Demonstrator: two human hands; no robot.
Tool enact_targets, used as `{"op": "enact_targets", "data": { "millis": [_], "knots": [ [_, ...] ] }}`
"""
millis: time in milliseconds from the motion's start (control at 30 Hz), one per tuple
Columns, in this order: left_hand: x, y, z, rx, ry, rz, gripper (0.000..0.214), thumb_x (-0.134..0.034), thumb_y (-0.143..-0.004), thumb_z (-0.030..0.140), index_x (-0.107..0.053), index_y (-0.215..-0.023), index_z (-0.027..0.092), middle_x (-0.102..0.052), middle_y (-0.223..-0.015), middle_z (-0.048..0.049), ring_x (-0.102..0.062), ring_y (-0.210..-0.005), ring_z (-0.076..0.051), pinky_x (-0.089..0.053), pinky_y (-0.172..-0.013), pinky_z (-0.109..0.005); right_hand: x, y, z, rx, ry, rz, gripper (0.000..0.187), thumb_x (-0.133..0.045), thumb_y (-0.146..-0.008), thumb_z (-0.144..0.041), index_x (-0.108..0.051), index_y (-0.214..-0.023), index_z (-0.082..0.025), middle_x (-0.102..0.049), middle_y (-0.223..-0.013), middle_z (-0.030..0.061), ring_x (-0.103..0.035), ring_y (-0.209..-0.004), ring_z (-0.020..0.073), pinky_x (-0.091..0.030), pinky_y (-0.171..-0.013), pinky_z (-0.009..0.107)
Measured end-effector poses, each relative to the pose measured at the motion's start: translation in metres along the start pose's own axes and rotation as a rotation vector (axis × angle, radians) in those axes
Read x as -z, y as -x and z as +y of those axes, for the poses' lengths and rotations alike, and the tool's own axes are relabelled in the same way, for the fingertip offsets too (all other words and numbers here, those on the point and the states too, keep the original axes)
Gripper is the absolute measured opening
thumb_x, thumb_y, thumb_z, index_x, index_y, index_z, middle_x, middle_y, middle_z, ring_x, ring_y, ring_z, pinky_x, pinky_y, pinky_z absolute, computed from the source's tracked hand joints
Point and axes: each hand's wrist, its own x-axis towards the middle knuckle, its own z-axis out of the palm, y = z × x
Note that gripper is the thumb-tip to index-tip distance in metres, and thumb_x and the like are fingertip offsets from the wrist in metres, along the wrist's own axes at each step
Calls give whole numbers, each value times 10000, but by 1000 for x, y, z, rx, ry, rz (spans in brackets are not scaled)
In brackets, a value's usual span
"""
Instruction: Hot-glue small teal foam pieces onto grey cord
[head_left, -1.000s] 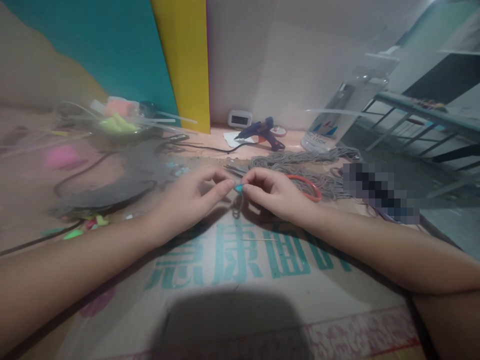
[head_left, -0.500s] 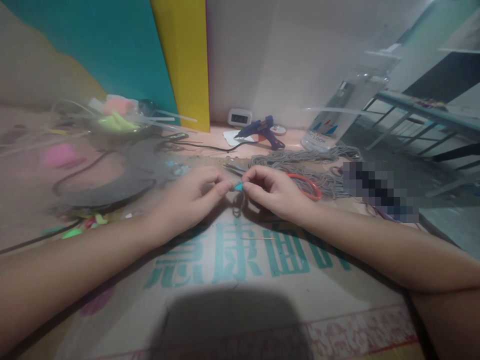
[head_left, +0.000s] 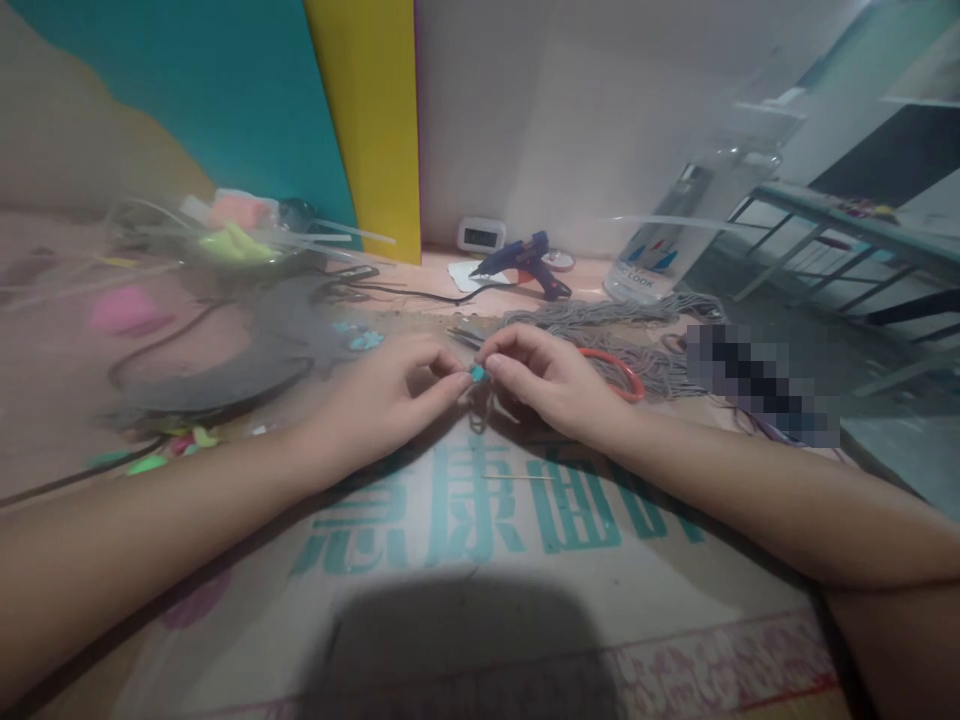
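Between my fingertips is a small turquoise piece (head_left: 478,373), and a looped grey cord (head_left: 478,412) hangs just below it. My left hand (head_left: 409,390) pinches the piece from the left with thumb and forefinger. From the right, my right hand (head_left: 544,380) has its thumb and fingertips closed on the same piece. Its exact shape is mostly hidden by the fingers. Scissors with orange handles (head_left: 619,372) lie behind my right hand, their blades pointing left. A thin wooden stick (head_left: 517,477) rests on the printed cardboard (head_left: 465,610) under my wrists.
Grey cord bundles (head_left: 637,330) lie at the right, below a clear bottle (head_left: 652,240). A blue glue gun (head_left: 517,262) and a white digital clock (head_left: 481,235) stand at the back. Leftward are a clay bag (head_left: 236,245), a pink lump (head_left: 127,310) and turquoise bits (head_left: 366,340).
My fingers have shifted slightly around the turquoise piece, with the left thumb straighter and the right fingertips a little further left. The surrounding things stay in place.
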Motion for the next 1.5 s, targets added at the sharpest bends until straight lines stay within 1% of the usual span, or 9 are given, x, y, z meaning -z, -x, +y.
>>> {"op": "enact_targets", "data": {
  "millis": [233,367,533,633,767,1033,1167,1367,1500],
  "knots": [
    [3,1,4,-48,-36,126,229,-529,-939,329,-620,-778,194,-676,-849,-7,-609,-846,-178,-433,-817,-309,5,-2,-1,-158,-298,-197,465,-702,-839,-259,-495,-1251,-194,-688,-879,-12,-445,-446,21,-369,-404,167],
    [3,2,2,-38,-57,167,221,-529,-930,333,-590,-768,196,-661,-833,-20,-603,-852,-195,-437,-821,-332,4,0,-2,-182,-338,-247,511,-658,-867,-207,-448,-1332,-189,-695,-779,-22,-473,-447,39,-410,-438,176],
    [2,2,0,-40,-42,194,210,-531,-931,334,-576,-779,196,-647,-831,-13,-595,-842,-189,-436,-810,-325,0,0,3,-185,-275,-200,383,-626,-881,-194,-471,-1231,-188,-597,-626,-79,-475,-456,52,-379,-442,171],
    [2,1,1,-25,-44,187,201,-536,-928,326,-577,-782,194,-647,-836,-10,-595,-842,-186,-435,-806,-320,-1,-1,5,-149,-218,-125,269,-619,-889,-213,-509,-1133,-188,-533,-588,-98,-470,-459,52,-377,-433,166],
    [3,1,2,18,-43,156,219,-534,-924,344,-578,-770,195,-653,-835,-12,-601,-849,-194,-433,-805,-327,-1,1,3,-118,-131,-13,201,-644,-876,-233,-562,-1053,-183,-534,-670,-74,-512,-514,58,-401,-418,166],
    [3,1,5,39,-60,124,208,-545,-909,330,-589,-753,199,-654,-803,3,-600,-814,-184,-433,-791,-314,-1,4,1,65,-6,47,169,-623,-898,-214,-578,-1057,-181,-553,-759,-44,-502,-581,58,-436,-486,180],
    [3,1,5,39,-48,104,203,-540,-912,328,-593,-763,200,-667,-836,1,-607,-826,-181,-434,-785,-306,-1,3,2,33,-19,20,165,-614,-906,-219,-574,-1060,-175,-546,-744,-49,-508,-579,57,-428,-485,178],
    [2,2,4,53,-23,95,225,-542,-916,360,-591,-761,204,-672,-842,-1,-608,-833,-186,-433,-779,-309,-1,3,2,-48,-39,0,214,-626,-905,-342,-587,-1034,-176,-572,-729,-39,-515,-556,65,-419,-447,175],
    [2,2,2,67,2,56,261,-535,-923,409,-606,-777,204,-682,-851,-6,-612,-834,-193,-436,-768,-314,0,2,1,-122,-7,-2,225,-624,-897,-398,-595,-888,-175,-547,-653,-45,-482,-491,64,-383,-400,176]
  ]
}}
